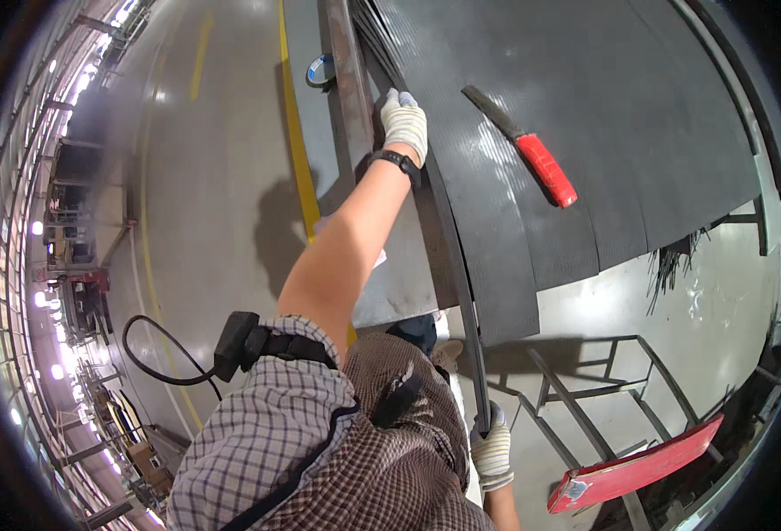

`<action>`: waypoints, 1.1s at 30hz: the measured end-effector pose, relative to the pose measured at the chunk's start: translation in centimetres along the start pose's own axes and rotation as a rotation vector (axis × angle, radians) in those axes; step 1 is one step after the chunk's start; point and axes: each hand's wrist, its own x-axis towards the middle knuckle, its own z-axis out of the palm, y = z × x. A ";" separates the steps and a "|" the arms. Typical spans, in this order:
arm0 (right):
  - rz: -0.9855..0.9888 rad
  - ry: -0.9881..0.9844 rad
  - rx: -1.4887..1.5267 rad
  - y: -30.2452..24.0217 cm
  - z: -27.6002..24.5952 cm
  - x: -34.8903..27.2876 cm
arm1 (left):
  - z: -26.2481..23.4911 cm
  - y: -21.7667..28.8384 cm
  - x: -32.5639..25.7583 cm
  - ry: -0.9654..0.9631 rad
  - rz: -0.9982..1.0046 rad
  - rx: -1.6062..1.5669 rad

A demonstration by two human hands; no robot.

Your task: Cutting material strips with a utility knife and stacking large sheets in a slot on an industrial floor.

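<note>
A long, narrow black strip (pixel 457 274) runs along the left edge of a stack of ribbed black sheets (pixel 673 115). Toward its far part, my left hand (pixel 403 126), in a striped white glove, has its fingers curled over the strip. The near end, past the sheets' front edge, is gripped by my right hand (pixel 494 453) in a matching glove. To the right of my left hand, a knife with a red-wrapped handle (pixel 546 170) and a dark blade lies on the sheets. The fingertips of both hands are partly hidden.
A brown metal bar (pixel 351 88) borders the sheets at left. Beyond it a blue-and-black ring-shaped roll (pixel 320 72) lies on a grey surface. At lower right stands a metal frame with a red panel (pixel 635 465). Thin black offcuts (pixel 671 264) hang from the sheets' front edge.
</note>
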 end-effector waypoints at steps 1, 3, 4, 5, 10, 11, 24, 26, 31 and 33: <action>0.075 -0.058 -0.008 0.1 -0.2 0.1 | 0.5 -0.1 2.1 0.018 -0.157 -0.191; 0.074 -0.051 -0.012 0.3 -0.2 0.2 | 0.7 -0.6 5.4 0.019 -0.173 -0.218; 0.078 -0.063 0.002 0.4 -0.1 0.3 | 0.8 -0.7 6.7 0.017 -0.166 -0.238; 0.119 -0.067 -0.002 0.6 -0.1 0.4 | 0.8 -0.9 7.4 0.015 -0.161 -0.257; 0.042 -0.021 -0.130 0.5 0.5 0.9 | 0.9 -0.7 7.1 0.100 0.264 0.181; -0.024 0.011 -0.083 0.3 0.5 1.0 | 0.9 -0.8 6.7 0.099 0.199 0.193; 0.114 -0.039 -0.011 -1.7 -0.7 1.3 | 1.6 1.8 9.3 0.001 0.080 0.163; 0.149 -0.057 -0.008 -1.4 -0.5 1.3 | 2.0 2.3 9.2 0.043 0.042 0.014; 0.095 -0.030 -0.053 -0.7 0.3 1.4 | 3.0 1.3 11.8 -0.008 0.102 0.026; 0.091 -0.026 -0.019 -0.6 0.7 1.4 | 2.7 -0.1 12.9 -0.006 0.130 0.038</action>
